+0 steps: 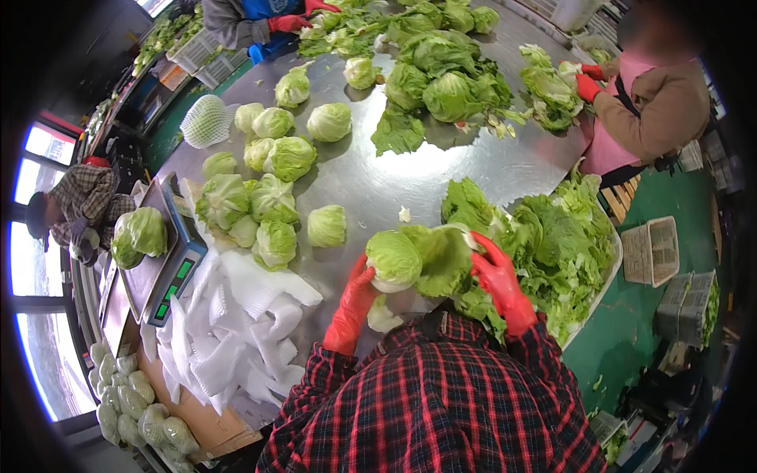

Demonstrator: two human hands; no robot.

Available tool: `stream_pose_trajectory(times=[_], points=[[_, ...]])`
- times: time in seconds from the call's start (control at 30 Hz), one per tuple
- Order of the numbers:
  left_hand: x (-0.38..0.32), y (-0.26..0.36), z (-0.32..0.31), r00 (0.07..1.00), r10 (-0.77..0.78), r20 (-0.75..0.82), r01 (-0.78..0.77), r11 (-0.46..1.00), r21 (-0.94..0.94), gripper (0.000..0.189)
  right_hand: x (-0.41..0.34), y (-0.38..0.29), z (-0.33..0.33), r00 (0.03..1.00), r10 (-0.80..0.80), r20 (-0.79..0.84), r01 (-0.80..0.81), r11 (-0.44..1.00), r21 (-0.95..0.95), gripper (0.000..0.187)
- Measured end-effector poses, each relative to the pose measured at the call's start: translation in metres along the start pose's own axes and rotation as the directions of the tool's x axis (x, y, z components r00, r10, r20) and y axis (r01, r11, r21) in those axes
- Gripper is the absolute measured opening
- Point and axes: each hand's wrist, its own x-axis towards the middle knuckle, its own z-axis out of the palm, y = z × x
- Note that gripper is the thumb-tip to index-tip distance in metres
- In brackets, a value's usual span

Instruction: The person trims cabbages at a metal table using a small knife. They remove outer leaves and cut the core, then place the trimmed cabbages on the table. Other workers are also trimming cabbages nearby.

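Observation:
Both my hands wear red rubber gloves. My left hand holds a trimmed head of iceberg lettuce from its left side, just above the steel table. In my right hand is the edge of a large green outer leaf, which spreads between the hands and touches or overlaps the head's right side; whether it is still joined to the head I cannot tell. A pale loose leaf lies below the head. To the right, a heap of loose outer leaves fills a white container. Several trimmed heads stand to the left.
White foam net sleeves lie at the front left, beside a digital scale bearing lettuce. Untrimmed lettuces are piled on the steel table farther back. Co-workers stand at the far left, the back and the right. Wrapped heads sit lower left.

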Motion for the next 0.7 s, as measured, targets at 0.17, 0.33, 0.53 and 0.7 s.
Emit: stream_pose_trajectory(times=[0.17, 0.33, 0.53, 0.7], points=[[-0.005, -0.007, 0.015, 0.987, -0.134, 0.09, 0.157, 0.929, -0.335, 0.077, -0.018, -0.026, -0.045, 0.928, -0.155, -0.338, 0.118, 0.985, -0.126, 0.065], [0.003, -0.024, 0.031, 0.991, 0.012, 0.134, -0.049, 0.961, 0.273, 0.067, -0.036, -0.033, 0.005, 0.895, -0.429, -0.123, 0.402, 0.895, -0.194, 0.084], [-0.032, 0.019, 0.083, 0.932, -0.364, -0.002, 0.317, 0.81, 0.494, 0.074, -0.002, -0.01, 0.004, 0.951, -0.183, 0.251, 0.098, 0.944, 0.316, 0.054], [-0.008, -0.001, 0.042, 0.984, 0.177, 0.028, -0.132, 0.611, 0.781, 0.105, 0.002, 0.018, 0.026, 0.957, -0.104, 0.27, 0.02, 0.954, 0.298, 0.048]])
